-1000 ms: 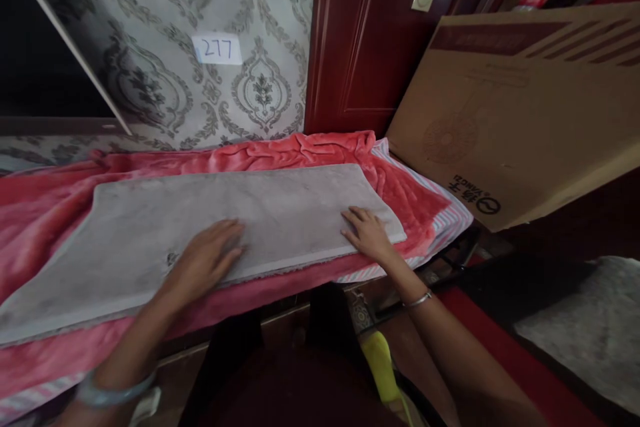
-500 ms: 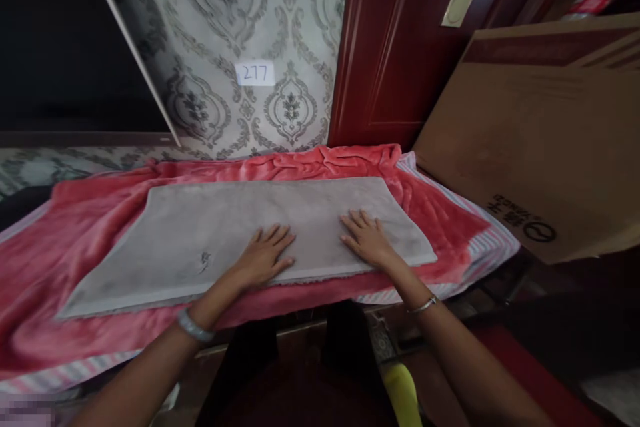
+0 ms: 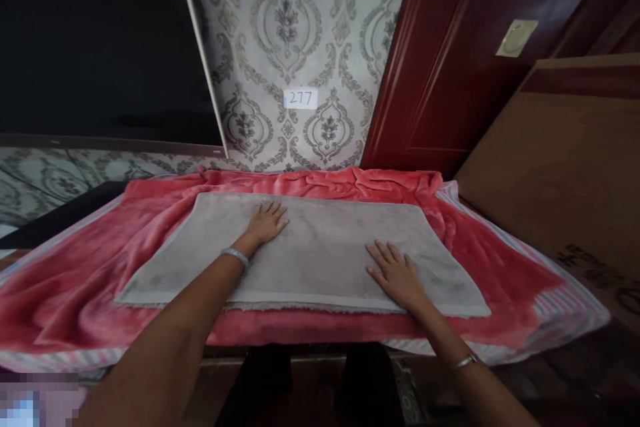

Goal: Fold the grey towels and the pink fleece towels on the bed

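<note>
A grey plush cloth (image 3: 320,260), long and flat with a pale hem along its near edge, lies spread over a red fleece blanket (image 3: 340,327). My left hand (image 3: 267,222) rests palm down on the cloth's upper left half, fingers spread. Lower on its right half, my right hand (image 3: 397,275) also presses flat with the fingers apart. Neither hand grips anything. The blanket is rumpled along the back and at the left, and its striped border (image 3: 570,307) shows at the right corner.
A dark television screen (image 3: 100,47) stands at the back left. Behind the blanket is a patterned wall with a paper label (image 3: 301,98) reading 277. A red door (image 3: 450,47) and a large cardboard box (image 3: 560,167) stand at the right.
My left hand has moved up and away from the near edge of the cloth. The right hand still lies flat on the right half. The head view has swung left.
</note>
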A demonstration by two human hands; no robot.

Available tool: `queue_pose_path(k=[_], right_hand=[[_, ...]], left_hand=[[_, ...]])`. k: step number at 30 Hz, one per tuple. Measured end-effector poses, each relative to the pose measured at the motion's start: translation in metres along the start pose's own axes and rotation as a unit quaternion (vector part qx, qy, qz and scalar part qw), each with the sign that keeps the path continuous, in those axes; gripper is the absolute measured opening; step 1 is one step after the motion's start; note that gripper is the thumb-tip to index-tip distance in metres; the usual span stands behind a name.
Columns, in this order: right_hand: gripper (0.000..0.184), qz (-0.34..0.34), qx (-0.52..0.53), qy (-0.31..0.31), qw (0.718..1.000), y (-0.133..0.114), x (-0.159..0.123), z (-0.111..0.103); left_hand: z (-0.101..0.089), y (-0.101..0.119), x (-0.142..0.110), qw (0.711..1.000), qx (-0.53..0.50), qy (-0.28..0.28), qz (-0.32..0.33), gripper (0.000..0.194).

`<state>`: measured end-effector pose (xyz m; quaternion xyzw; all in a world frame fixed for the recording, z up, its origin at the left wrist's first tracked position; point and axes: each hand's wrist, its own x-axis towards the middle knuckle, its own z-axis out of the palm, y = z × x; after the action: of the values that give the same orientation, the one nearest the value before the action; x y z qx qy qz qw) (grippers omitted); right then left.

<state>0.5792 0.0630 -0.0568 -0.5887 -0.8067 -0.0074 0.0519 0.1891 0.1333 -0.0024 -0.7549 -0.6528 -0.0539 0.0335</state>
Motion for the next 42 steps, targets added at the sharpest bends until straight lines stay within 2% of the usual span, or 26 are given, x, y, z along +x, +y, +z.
queue_pose_path(k=[3, 6, 9, 13, 16, 19, 22, 25, 28, 32, 38, 42], right_hand=[[0.059, 0.002, -0.002, -0.010, 1.000, 0.001, 0.009, -0.002], [0.058, -0.017, -0.002, 0.017, 1.000, -0.009, 0.034, -0.010], [0.059, -0.054, -0.010, 0.042, 0.998, -0.027, 0.066, -0.013], [0.060, -0.053, -0.012, 0.020, 0.998, -0.041, 0.091, 0.003], [0.062, -0.059, -0.008, 0.031, 0.998, -0.037, 0.094, 0.018], [0.063, -0.068, 0.005, 0.050, 0.996, -0.029, 0.092, 0.027], [0.064, -0.072, 0.016, 0.068, 0.995, -0.026, 0.093, 0.032], [0.066, -0.074, 0.021, 0.086, 0.993, -0.024, 0.095, 0.039], [0.068, -0.076, 0.021, 0.105, 0.991, -0.022, 0.097, 0.047], [0.067, -0.076, 0.021, 0.115, 0.990, -0.018, 0.098, 0.052], [0.067, -0.077, 0.014, 0.108, 0.991, -0.016, 0.095, 0.050], [0.065, -0.082, 0.011, 0.117, 0.990, -0.014, 0.093, 0.050]], left_hand=[[0.005, -0.004, -0.002, 0.997, 0.018, 0.061, -0.034, 0.057], [0.011, 0.001, -0.009, 0.993, 0.025, 0.103, -0.046, 0.054], [0.014, 0.003, -0.014, 0.995, 0.017, 0.089, -0.043, 0.054], [0.013, -0.007, -0.014, 0.998, -0.015, 0.052, -0.041, 0.058], [0.007, -0.029, -0.011, 0.998, -0.034, 0.018, -0.053, 0.060], [-0.006, -0.064, -0.008, 0.995, -0.042, 0.008, -0.091, 0.057], [-0.021, -0.108, -0.012, 0.986, -0.033, 0.029, -0.162, 0.048], [-0.034, -0.149, -0.021, 0.964, -0.020, 0.059, -0.258, 0.046], [-0.038, -0.177, -0.029, 0.948, -0.029, 0.066, -0.309, 0.043], [-0.033, -0.194, -0.028, 0.949, -0.051, 0.081, -0.302, 0.043], [-0.030, -0.209, -0.012, 0.951, -0.087, 0.107, -0.278, 0.027], [-0.026, -0.213, -0.005, 0.950, -0.111, 0.141, -0.257, 0.040]])
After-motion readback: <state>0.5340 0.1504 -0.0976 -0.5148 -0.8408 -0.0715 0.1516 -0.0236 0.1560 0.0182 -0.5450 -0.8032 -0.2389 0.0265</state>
